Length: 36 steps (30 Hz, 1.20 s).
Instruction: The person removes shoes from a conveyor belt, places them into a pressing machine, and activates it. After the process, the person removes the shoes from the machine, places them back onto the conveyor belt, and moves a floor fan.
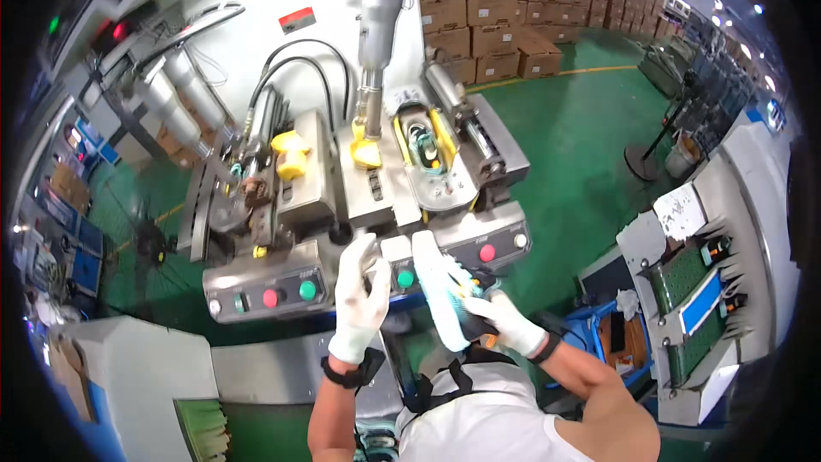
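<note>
My right hand, in a white glove, grips a shoe around its dark upper. The shoe has a pale white and light-blue sole turned toward the left, with orange bits on its upper. My left hand, also gloved, is raised just left of the shoe. Its fingers are apart and slightly curled, and nothing is in them. Beyond both hands stands a press machine. Another shoe sits in its right-hand holder between yellow pads. Yellow blocks are fixed at its left station, and one yellow block lies under the middle metal cylinder.
Control panels with green and red buttons line the machine's front. A conveyor with a green belt runs at the right, beside a blue crate. White machine housing stands at the left. Cardboard boxes are stacked behind.
</note>
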Tool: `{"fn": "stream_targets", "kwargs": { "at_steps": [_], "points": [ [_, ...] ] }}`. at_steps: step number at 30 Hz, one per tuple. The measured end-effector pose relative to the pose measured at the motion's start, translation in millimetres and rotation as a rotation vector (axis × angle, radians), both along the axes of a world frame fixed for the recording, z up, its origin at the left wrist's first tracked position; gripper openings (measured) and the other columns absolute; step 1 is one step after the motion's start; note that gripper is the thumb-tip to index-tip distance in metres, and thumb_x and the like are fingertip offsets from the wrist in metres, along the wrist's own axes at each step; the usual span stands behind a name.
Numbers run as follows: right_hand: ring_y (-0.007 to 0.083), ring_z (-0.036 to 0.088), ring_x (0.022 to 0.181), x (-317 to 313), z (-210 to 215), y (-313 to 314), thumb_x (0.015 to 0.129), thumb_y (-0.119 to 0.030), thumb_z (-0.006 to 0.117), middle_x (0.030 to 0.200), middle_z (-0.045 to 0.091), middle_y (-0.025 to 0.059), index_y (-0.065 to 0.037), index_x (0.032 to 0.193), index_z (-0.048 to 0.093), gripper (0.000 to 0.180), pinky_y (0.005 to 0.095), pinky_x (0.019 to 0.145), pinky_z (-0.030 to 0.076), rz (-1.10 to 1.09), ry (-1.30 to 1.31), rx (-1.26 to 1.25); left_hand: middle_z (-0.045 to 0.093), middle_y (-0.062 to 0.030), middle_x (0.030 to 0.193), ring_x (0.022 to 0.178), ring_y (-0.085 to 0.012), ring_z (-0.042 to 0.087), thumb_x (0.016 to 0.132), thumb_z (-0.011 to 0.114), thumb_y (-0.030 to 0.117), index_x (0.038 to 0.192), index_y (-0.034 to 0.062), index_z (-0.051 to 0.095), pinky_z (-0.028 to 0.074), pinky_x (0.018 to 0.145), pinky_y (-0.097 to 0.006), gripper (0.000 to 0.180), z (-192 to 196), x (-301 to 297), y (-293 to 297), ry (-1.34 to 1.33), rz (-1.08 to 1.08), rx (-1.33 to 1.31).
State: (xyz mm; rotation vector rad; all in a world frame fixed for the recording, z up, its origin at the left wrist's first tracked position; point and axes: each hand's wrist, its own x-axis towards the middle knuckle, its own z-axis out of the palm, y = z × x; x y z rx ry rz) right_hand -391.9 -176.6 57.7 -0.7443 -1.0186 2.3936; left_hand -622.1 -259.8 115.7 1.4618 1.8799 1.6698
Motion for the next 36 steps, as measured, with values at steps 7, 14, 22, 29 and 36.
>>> {"fn": "stream_targets", "kwargs": {
  "at_steps": [7, 14, 22, 29, 36],
  "points": [
    [0.0156, 0.065, 0.092, 98.3, -11.7, 64.0, 0.089, -0.013, 0.062, 0.107, 0.066, 0.008, 0.005, 0.12, 0.058, 0.036, 0.0329, 0.081, 0.054, -0.432, -0.074, 0.045, 0.049, -0.0254, 0.134, 0.118, -0.0339, 0.057, 0.094, 0.059, 0.026, 0.142, -0.0005, 0.039, 0.047, 0.097, -0.039, 0.058, -90.3, -24.1, 247.8, 0.038, -0.005, -0.258],
    [0.0174, 0.061, 0.103, 145.3, -29.8, 60.3, 0.082, -0.009, 0.069, 0.119, 0.061, 0.0055, -0.003, 0.134, 0.047, 0.058, 0.0342, 0.09, 0.051, -0.63, -0.094, -0.092, 0.046, -0.0413, 0.122, 0.11, -0.0528, 0.052, 0.086, 0.061, 0.029, 0.143, -0.012, 0.019, 0.043, 0.098, -0.049, 0.082, -178.8, -78.5, 415.1, 0.222, 0.281, -0.56],
    [0.0063, 0.059, 0.071, 122.9, -42.9, 79.8, 0.083, -0.012, 0.07, 0.085, 0.064, -0.0017, 0.0, 0.099, 0.065, 0.021, 0.0248, 0.061, 0.047, -0.67, -0.228, -0.114, 0.06, -0.0285, 0.109, 0.097, -0.036, 0.064, 0.086, 0.057, 0.017, 0.121, -0.0123, 0.039, 0.052, 0.083, -0.04, 0.05, -143.3, -106.3, 422.2, -0.028, 0.056, -0.667],
    [0.0162, 0.058, 0.11, 23.0, 28.1, 161.8, 0.089, -0.002, 0.058, 0.126, 0.059, 0.009, 0.0, 0.137, 0.047, 0.05, 0.0329, 0.094, 0.048, -0.366, -0.067, 0.287, 0.063, -0.0144, 0.105, 0.097, -0.0212, 0.062, 0.097, 0.055, 0.02, 0.137, -0.0016, 0.041, 0.052, 0.075, -0.034, 0.047, -97.1, -94.1, 214.5, -0.204, -0.036, -0.399],
    [0.018, 0.065, 0.093, -172.1, -22.9, 361.8, 0.088, -0.02, 0.068, 0.108, 0.066, 0.0099, -0.001, 0.115, 0.059, 0.034, 0.0336, 0.077, 0.055, 0.025, -0.3, 0.514, 0.055, -0.0102, 0.114, 0.098, -0.0171, 0.055, 0.093, 0.051, 0.003, 0.14, -0.002, 0.035, 0.046, 0.084, -0.028, 0.05, -85.5, -43.3, -34.2, -0.205, 0.0, -0.512]
  ]
}}
